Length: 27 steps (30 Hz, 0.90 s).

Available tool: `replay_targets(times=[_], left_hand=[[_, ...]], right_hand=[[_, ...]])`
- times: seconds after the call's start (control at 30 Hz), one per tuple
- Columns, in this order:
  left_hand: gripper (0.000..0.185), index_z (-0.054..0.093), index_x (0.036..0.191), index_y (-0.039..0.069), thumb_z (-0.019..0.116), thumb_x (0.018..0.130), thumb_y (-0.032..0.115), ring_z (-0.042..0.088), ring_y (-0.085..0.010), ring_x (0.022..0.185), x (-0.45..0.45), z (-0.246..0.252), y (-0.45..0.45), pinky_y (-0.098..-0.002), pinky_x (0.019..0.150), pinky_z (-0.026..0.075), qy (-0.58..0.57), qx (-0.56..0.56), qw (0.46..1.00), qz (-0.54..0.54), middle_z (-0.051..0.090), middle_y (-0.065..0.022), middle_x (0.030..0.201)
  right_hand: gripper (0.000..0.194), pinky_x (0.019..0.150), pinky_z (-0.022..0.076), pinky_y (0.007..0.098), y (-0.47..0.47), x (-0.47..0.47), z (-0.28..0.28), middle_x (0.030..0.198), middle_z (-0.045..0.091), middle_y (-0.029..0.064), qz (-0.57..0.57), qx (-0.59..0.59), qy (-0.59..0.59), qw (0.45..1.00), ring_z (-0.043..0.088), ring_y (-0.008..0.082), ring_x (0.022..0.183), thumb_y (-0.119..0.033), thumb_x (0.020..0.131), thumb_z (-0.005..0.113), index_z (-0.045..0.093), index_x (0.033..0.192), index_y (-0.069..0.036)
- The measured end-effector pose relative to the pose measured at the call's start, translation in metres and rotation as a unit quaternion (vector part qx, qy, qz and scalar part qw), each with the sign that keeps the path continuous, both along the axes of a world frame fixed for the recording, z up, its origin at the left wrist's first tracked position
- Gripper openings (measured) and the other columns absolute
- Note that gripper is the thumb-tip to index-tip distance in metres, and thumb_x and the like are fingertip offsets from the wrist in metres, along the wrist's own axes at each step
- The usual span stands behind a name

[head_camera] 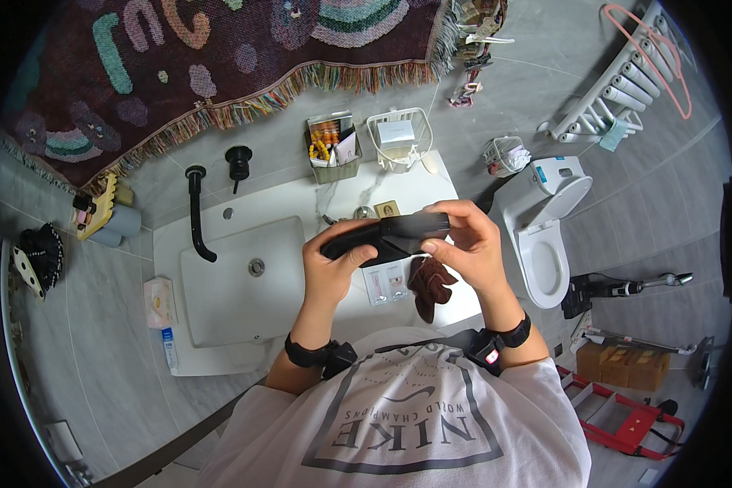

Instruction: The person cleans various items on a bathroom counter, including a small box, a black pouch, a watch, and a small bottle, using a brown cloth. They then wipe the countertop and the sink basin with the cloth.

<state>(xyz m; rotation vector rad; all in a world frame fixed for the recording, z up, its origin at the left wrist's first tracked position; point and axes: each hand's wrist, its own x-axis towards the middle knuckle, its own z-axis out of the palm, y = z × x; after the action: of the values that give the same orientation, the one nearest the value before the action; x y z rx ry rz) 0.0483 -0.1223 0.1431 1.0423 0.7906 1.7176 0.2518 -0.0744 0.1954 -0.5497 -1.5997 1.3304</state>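
Note:
Above the right part of the white counter, both hands hold a black two-part object point(413, 225); its exact kind is unclear. My left hand point(331, 262) grips its rounded, darker end, thumb on the near side. At the other end, my right hand point(474, 241) pinches the glossy rectangular part between thumb and fingers. Below the object lie clear sealed packets point(385, 285) and a crumpled dark brown cloth item point(430, 287). Just beyond it sit a small gold-coloured square item point(387, 209) and a small round metallic item point(364, 212), partly hidden by the object.
Left of my hands is a white sink point(238, 305) under a black faucet point(199, 213). A bin of small items point(335, 174) and a white wire basket point(400, 140) stand at the counter's back. A toilet point(546, 262) is to the right, with a red folding ladder point(622, 421) nearer me.

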Motion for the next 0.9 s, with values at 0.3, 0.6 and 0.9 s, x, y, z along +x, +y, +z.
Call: replay_targets(times=[0.3,0.6,0.9], left_hand=[[0.023,0.069,0.101,-0.008,0.077,0.080,0.000,0.064,-0.0146,0.085,0.013,-0.002,0.004,-0.0267,0.082,0.050,-0.117,-0.072,0.987,0.084,0.070,-0.0101,0.095],[0.020,0.071,0.099,-0.006,0.076,0.081,0.000,0.063,-0.0137,0.084,0.016,-0.003,0.004,-0.0257,0.081,0.050,-0.120,-0.069,0.986,0.090,0.070,-0.0086,0.091],[0.025,0.070,0.104,-0.004,0.077,0.080,0.001,0.063,-0.0130,0.087,0.014,0.003,0.008,-0.0251,0.083,0.050,-0.060,-0.103,0.992,0.048,0.070,-0.0069,0.095]], right_hand=[[0.040,0.098,0.0463,0.0318,0.009,-0.003,-0.005,0.111,0.065,0.0099,0.015,-0.055,-0.006,0.998,0.062,0.0162,0.105,0.003,0.083,0.071,0.056,0.121,0.004],[0.041,0.095,0.0480,0.0296,0.013,0.001,0.000,0.108,0.067,0.0091,0.012,-0.071,-0.040,0.997,0.062,0.0145,0.103,0.003,0.082,0.072,0.060,0.122,0.005],[0.033,0.092,0.0474,0.0265,0.017,-0.005,-0.011,0.107,0.065,0.0058,0.007,-0.111,-0.029,0.993,0.060,0.0106,0.100,0.004,0.085,0.066,0.056,0.116,0.003]])
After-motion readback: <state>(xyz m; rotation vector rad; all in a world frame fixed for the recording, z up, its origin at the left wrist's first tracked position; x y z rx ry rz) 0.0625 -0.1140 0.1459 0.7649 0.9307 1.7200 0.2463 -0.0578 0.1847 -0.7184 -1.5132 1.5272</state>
